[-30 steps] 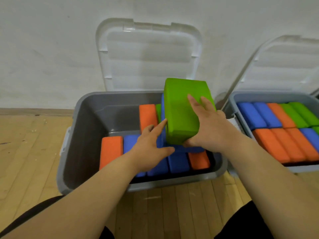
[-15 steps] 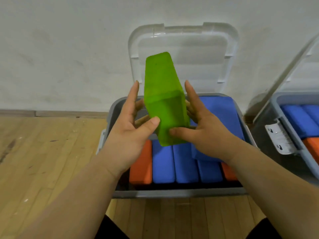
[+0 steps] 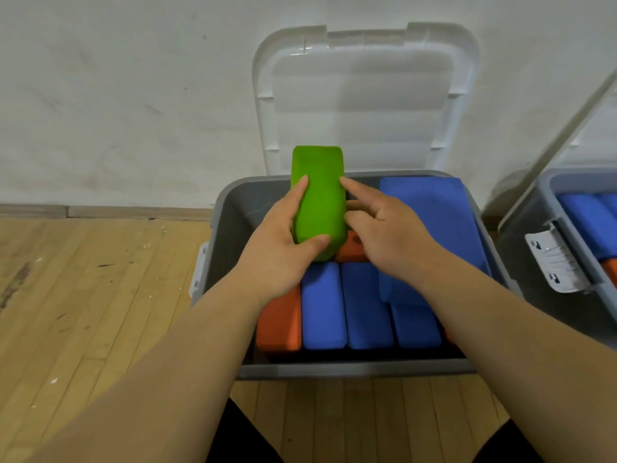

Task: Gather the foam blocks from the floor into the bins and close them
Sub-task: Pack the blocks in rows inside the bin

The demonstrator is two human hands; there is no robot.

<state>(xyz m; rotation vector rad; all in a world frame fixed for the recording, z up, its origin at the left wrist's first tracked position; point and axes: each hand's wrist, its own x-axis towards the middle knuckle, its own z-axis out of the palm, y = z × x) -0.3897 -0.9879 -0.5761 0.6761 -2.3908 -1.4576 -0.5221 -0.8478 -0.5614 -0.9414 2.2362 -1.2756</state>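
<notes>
A green foam block (image 3: 319,192) stands on end inside the grey bin (image 3: 230,228), over its left half. My left hand (image 3: 283,248) grips it, fingers on its left side and thumb across its lower front. My right hand (image 3: 384,228) touches the block's right edge with straight fingers. Blue blocks (image 3: 344,305) and orange blocks (image 3: 280,325) lie packed in a row on the bin's bottom. A large blue block (image 3: 434,225) leans on top of them at the right. The bin's clear lid (image 3: 364,95) stands open against the wall.
A second grey bin (image 3: 547,248) with a white latch, blue and orange blocks inside and its lid open stands close on the right. A white wall rises behind both bins. Wooden floor (image 3: 93,295) spreads to the left and in front.
The green block has come down from above the bin into its left half and now stands more upright. My right hand has loosened from gripping it to touching its edge.
</notes>
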